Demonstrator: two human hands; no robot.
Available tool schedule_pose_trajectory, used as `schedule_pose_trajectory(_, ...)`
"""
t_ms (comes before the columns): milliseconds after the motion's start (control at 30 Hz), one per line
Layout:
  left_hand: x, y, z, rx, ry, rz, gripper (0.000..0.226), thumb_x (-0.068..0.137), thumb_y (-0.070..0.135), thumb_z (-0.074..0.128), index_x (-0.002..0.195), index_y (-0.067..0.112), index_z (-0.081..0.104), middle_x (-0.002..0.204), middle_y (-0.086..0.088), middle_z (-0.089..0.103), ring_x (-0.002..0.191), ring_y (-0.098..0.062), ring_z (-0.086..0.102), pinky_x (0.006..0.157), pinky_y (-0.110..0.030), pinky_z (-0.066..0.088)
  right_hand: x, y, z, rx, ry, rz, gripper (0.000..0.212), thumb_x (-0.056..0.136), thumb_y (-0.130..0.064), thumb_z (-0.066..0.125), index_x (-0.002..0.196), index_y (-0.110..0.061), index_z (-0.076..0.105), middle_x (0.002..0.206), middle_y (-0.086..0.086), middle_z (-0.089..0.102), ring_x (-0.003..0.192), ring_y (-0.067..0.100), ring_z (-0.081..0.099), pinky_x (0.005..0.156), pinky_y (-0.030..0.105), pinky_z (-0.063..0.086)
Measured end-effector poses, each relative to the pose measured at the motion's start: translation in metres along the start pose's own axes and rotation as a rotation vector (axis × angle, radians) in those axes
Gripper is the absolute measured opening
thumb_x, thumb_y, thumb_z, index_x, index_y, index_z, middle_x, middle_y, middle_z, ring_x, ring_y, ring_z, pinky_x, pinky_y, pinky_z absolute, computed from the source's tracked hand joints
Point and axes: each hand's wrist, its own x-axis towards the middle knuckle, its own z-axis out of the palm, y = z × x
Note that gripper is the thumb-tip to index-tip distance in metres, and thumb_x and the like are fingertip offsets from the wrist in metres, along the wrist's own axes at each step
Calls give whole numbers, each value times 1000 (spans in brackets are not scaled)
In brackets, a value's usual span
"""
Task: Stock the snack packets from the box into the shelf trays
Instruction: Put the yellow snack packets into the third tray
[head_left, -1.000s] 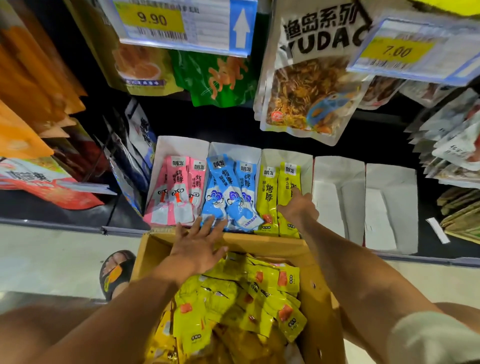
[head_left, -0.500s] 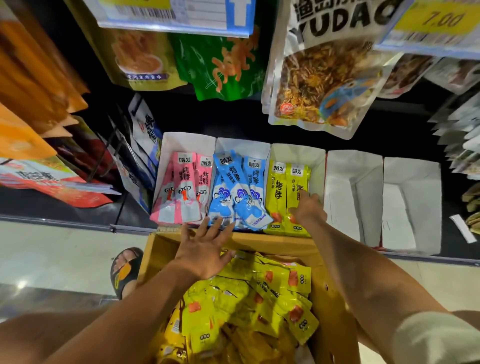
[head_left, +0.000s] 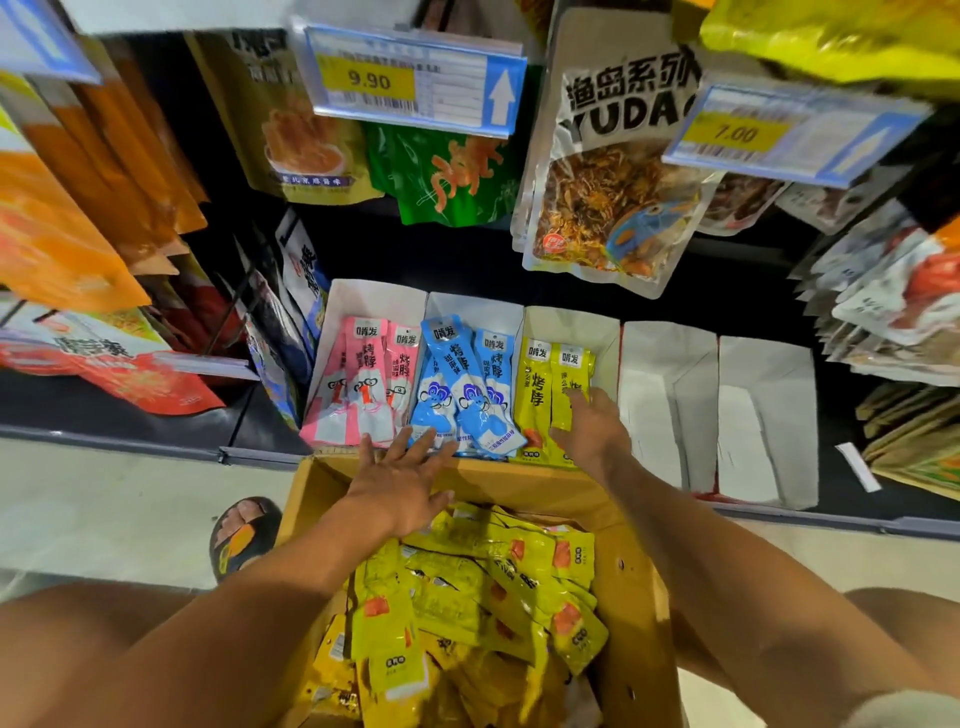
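Yellow foil snack packets (head_left: 467, 582) lie heaped in the cardboard box (head_left: 631, 597), piled close under its rim. Just beyond the box's far rim a row of white card trays stands on the shelf. Pink packets (head_left: 363, 374) sit past the box's far left corner, blue packets (head_left: 457, 384) past the middle of the rim, and stocked yellow packets (head_left: 535, 384) past its right half. Each stack leans back, with bare white card showing above the packet tops. Further right of the box, two more white trays (head_left: 670, 364) show bare card floors and walls. The left hand (head_left: 400, 478) rests over the box's far rim with its grip apart and fingers spread flat, the fingertips reaching the foot of the blue packets. The right hand (head_left: 592, 431) lies on the lower part of the stocked yellow packets, beyond the box's far right corner, with one finger straight along the right-hand packet. I cannot tell whether its grip is clamped on a packet, as the palm side is hidden. All three colours carry a white tab of Chinese characters at the top and larger characters down the front. High beyond the box hang a price tag (head_left: 410, 83) reading 9.90, with a white up-arrow on blue, and a second tag (head_left: 779, 135) reading 7.00. Between them a clear-windowed bag (head_left: 613, 208) reads YUDA under Chinese characters. Left of the box a sandalled foot (head_left: 241, 535) stands on the pale floor.
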Motion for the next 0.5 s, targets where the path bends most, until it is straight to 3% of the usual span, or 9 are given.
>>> schedule_pose_trajectory(267, -41, -5, 19, 125, 255, 35, 70, 103, 67, 20, 159, 43, -14, 169, 5, -18, 156, -30, -21, 118, -74, -8, -77, -16, -21, -156, 130, -256, 76, 92, -50, 64, 156, -31, 28, 165, 9, 20, 150, 33, 21, 120, 49, 28)
schedule_pose_trajectory(367, -58, -9, 37, 158, 364, 54, 71, 102, 67, 21, 162, 40, -4, 172, 0, -6, 158, -32, -12, 118, -74, -3, -107, -14, -14, -169, 108, -300, 83, 88, -46, 71, 156, -36, 24, 165, 6, 18, 151, 33, 21, 118, 54, 30)
schedule_pose_trajectory(500, -85, -3, 76, 113, 342, 22, 68, 102, 66, 17, 163, 41, 1, 173, 1, -4, 158, -32, -11, 119, -71, -6, -146, -9, 3, -156, 77, -361, 89, 84, -49, 73, 156, -35, 24, 165, 5, 19, 150, 33, 22, 116, 54, 34)
